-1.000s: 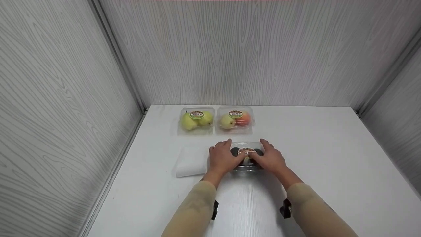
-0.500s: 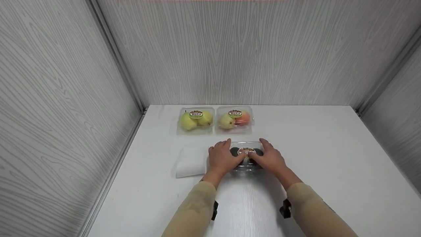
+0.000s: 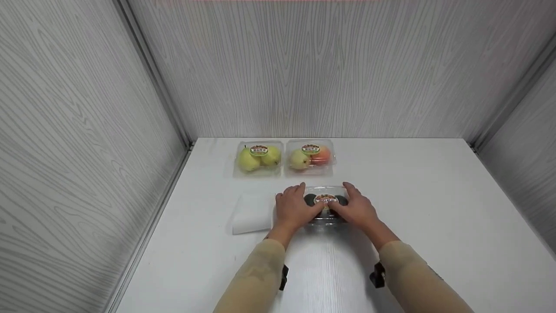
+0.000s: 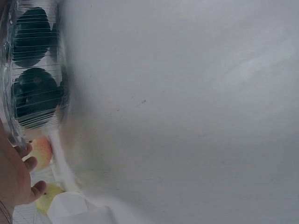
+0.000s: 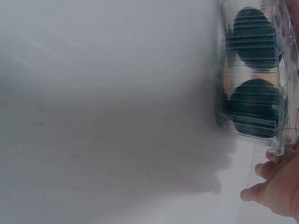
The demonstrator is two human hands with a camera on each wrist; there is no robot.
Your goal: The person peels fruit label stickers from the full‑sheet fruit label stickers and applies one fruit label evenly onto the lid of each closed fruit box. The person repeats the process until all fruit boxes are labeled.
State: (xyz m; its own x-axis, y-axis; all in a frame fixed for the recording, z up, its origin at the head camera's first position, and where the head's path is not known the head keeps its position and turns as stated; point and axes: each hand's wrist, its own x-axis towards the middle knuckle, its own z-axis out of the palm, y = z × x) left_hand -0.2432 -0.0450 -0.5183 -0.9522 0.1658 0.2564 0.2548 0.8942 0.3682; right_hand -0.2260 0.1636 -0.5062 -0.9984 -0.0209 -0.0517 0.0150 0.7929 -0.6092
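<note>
Both hands are on a clear plastic fruit box (image 3: 325, 221) in the middle of the table. Behind its ribbed wall, two dark green, avocado-like fruits (image 4: 32, 37) show in the left wrist view. My left hand (image 3: 294, 208) grips the box's left end, its thumb lying over the lid. At the right end, my right hand (image 3: 359, 211) holds it the same way. The thumbs nearly meet over the lower part of an oval label (image 3: 325, 198). In the right wrist view, fingers (image 5: 266, 169) spread beyond the box's (image 5: 254, 72) far end.
Farther back, a clear box with two yellow-green pears (image 3: 259, 158) stands beside another holding a pale fruit (image 3: 299, 160) and a red-orange one (image 3: 321, 155). A folded white sheet (image 3: 252, 213) lies left of my left hand. Grey wood-grain panels (image 3: 304, 69) enclose the table.
</note>
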